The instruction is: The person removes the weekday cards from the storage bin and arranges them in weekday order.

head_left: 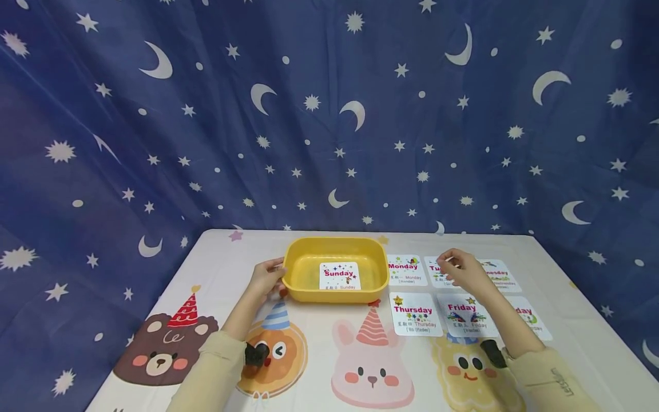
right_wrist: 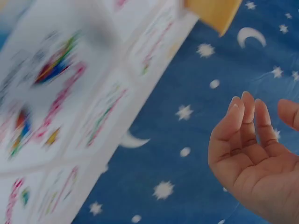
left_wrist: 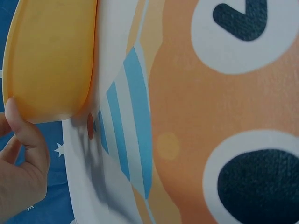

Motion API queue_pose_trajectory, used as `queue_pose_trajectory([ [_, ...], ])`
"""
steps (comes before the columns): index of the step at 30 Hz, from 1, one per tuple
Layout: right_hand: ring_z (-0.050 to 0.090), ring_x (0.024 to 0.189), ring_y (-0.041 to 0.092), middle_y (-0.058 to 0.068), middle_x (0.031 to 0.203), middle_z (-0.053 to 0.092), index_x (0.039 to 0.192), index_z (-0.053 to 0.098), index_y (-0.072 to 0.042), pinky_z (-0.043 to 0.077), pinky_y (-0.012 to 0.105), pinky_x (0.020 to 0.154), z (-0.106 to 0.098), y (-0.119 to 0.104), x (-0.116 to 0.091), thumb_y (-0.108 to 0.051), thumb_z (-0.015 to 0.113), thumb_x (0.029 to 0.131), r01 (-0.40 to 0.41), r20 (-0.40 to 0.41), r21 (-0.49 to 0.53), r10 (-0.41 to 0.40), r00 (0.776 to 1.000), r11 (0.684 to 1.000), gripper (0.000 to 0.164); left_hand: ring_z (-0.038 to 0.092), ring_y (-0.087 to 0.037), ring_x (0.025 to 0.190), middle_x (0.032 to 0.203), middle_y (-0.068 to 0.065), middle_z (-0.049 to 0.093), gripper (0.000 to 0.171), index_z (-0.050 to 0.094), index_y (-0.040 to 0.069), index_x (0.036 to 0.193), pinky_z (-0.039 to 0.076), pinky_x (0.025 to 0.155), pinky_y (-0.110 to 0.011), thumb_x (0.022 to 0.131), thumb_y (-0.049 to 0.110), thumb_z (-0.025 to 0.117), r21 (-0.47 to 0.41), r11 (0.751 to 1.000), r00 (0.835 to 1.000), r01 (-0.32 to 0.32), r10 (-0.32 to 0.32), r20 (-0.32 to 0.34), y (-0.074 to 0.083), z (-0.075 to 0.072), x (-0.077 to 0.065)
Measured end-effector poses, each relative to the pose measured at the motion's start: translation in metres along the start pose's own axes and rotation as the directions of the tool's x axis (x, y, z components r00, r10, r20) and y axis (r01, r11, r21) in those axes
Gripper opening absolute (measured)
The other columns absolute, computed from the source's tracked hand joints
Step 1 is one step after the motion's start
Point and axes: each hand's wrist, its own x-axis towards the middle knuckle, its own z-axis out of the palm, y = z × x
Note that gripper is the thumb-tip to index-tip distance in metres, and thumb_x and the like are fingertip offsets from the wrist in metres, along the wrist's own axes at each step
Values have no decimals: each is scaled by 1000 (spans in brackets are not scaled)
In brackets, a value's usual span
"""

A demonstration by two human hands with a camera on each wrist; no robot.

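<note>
My left hand [head_left: 266, 278] grips the left end of a yellow plastic bin [head_left: 334, 296], thumb on the near side of its rim. In the left wrist view, that thumb presses the bin wall [left_wrist: 51, 60]. Inside the bin lies a white Sunday card [head_left: 340, 276]. My right hand [head_left: 465, 274] is raised above the cards at the right, fingers loosely bent and holding nothing. It partly covers the Tuesday card [head_left: 434, 274]. The Monday card [head_left: 407, 270] and Wednesday card [head_left: 501, 276] lie on either side. Nearer are the Thursday card [head_left: 416, 315] and Friday card [head_left: 463, 317].
Another card [head_left: 535, 320] ending in "day" is partly hidden by the right forearm. A white tablecloth [head_left: 319, 355] with cartoon animals covers the table. Behind it hangs a dark blue curtain [head_left: 309, 143] with moons and stars.
</note>
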Motion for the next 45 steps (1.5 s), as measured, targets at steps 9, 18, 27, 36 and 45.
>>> queue_pose_trajectory([
  [9, 58, 72, 21, 12, 84, 62, 105, 57, 5, 53, 25, 60, 24, -31, 22, -16, 51, 96, 57, 18, 33, -58, 998, 998, 23, 49, -3, 47, 101, -8, 52, 45, 47, 2, 137, 43, 44, -11, 93, 5, 53, -11, 1000, 1000, -11, 11, 18, 5, 1, 0],
  [18, 56, 73, 21, 19, 91, 62, 104, 58, 1, 54, 28, 61, 49, -62, 54, -18, 54, 95, 77, 108, -35, -73, 991, 996, 22, 49, -3, 47, 103, -9, 52, 45, 46, 1, 137, 45, 45, -11, 93, 5, 53, -19, 1000, 1000, -6, 6, 20, 6, -1, 1],
  [27, 58, 70, 21, 18, 89, 62, 103, 60, 1, 56, 29, 63, 59, -92, 79, -20, 53, 95, 95, 208, -47, -84, 975, 994, 23, 50, -4, 47, 115, -17, 54, 46, 45, 4, 138, 44, 46, -12, 93, 6, 53, -18, 1000, 999, 21, -20, 26, 4, 0, -1],
  [36, 55, 68, 21, 16, 87, 62, 102, 61, 0, 55, 32, 63, 71, -107, 108, -18, 55, 95, 117, 314, -103, -79, 946, 988, 21, 51, -3, 47, 122, -21, 53, 45, 45, 3, 138, 44, 47, -12, 94, 6, 52, -7, 1000, 999, 30, -29, 29, 6, -4, -1],
  [45, 56, 71, 18, 12, 90, 61, 101, 63, -5, 51, 24, 59, 83, -124, 136, -17, 56, 94, 151, 454, -237, -28, 890, 960, 15, 51, -3, 48, 125, -24, 53, 45, 45, 3, 138, 44, 47, -13, 94, 6, 51, 1, 1000, 999, 28, -28, 31, 5, -2, -1],
])
